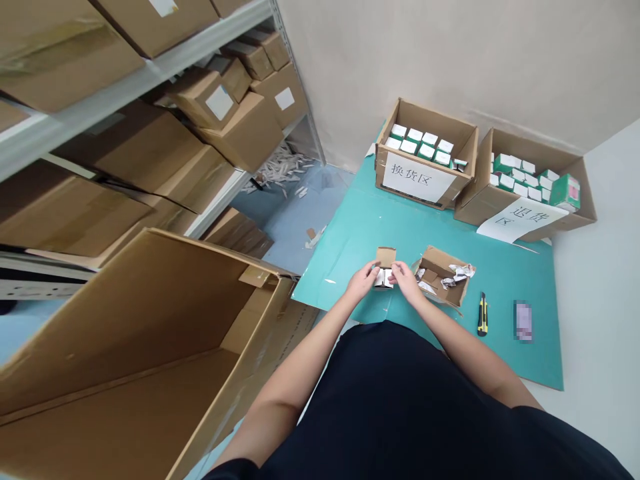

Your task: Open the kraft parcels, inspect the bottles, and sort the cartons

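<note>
Both hands are together, the left hand (362, 280) and the right hand (405, 280) closed from either side on a small cardboard carton (385, 257), its brown flap standing up and white packaging (384, 277) showing between the fingers. The carton is over a teal board (345, 247), though whether it rests there or is lifted clear is hard to tell from here. Just beside the right hand sits a second small carton (436, 265), torn open and holding crumpled white paper (461, 271). Nearer the board's edge lie a yellow-and-black utility knife (482, 315) and a pixelated, unreadable flat item (523, 321). Farther along, against the wall (450, 60), stand two open cartons, one labelled 换货区 (425, 115), the other 退货区 (533, 150), both packed with white-and-green boxes (417, 143). To the left, metal shelving (75, 117) carries brown cartons, white scraps (277, 170) lie on the blue floor beneath it, and a large open carton (125, 313) gapes in the foreground — deep, with nothing visible inside.
</note>
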Demonstrator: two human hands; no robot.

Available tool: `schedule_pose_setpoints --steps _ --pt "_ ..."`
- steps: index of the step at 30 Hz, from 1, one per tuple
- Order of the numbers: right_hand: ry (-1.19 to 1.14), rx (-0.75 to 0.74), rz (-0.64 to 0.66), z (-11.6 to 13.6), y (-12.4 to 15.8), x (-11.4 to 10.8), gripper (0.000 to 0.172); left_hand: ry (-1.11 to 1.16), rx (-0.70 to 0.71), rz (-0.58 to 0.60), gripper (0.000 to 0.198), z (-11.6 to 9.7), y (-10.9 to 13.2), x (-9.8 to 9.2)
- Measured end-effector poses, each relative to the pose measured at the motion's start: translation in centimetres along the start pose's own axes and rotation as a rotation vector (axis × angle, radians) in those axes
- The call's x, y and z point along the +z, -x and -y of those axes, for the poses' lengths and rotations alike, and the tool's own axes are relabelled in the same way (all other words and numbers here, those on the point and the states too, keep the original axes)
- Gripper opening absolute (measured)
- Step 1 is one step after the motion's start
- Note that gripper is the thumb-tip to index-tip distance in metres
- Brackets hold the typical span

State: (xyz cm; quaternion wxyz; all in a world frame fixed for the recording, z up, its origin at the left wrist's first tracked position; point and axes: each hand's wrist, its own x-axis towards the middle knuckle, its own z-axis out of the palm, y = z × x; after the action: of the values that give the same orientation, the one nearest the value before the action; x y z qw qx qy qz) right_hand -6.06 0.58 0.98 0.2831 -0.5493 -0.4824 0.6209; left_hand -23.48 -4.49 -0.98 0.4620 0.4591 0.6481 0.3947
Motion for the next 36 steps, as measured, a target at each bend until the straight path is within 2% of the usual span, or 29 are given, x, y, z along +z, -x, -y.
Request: schedule_pose_setpoints --steps 2,4,6,8,12,15,21,26,31,36 --pt "-0.05 0.004 -0.042 -0.1 0.0 0.0 0.048 -0.005 0.002 -0.036 0.052 0.2 -0.1 0.1" --pt "-0.091 0.069 -0.017 -0.1 -0.2 -0.1 0.053 0.036 -0.035 -0.069 0.062 0.4 -0.2 0.3" --pt "-0.101 0.142 0.061 0.2 -0.5 -0.1 0.05 0.104 -0.086 -0.037 0.068 0.4 -0.5 0.4" --pt "-0.102 0.153 0.109 0.5 -0.8 -0.2 0.045 0.157 -0.107 0.028 0.066 0.3 -0.7 0.3" --pt "-0.066 0.0 0.147 0.1 -0.5 -0.6 0.042 0.173 -0.062 0.027 0.06 0.4 -0.4 -0.2" --pt "0.084 -0.116 0.177 -1.0 0.4 -1.1 0.037 0.135 -0.003 0.007 0.05 0.9 0.6 -0.3" --pt "0.327 -0.28 0.059 -2.9 1.2 -1.4 0.03 0.095 0.109 -0.035 0.041 2.0 1.7 -0.3" --pt "0.51 -0.41 0.057 -3.2 1.9 -1.3 0.025 0.006 0.204 -0.05 0.035 2.4 2.0 -0.4" --pt "0.65 -0.464 0.032 -3.6 2.5 -1.0 0.025 -0.154 0.315 -0.083 0.027 3.3 2.6 -0.1" --pt "0.603 -0.411 -0.01 -4.7 2.8 -0.4 0.029 -0.262 0.419 -0.098 0.026 4.5 3.3 0.4"
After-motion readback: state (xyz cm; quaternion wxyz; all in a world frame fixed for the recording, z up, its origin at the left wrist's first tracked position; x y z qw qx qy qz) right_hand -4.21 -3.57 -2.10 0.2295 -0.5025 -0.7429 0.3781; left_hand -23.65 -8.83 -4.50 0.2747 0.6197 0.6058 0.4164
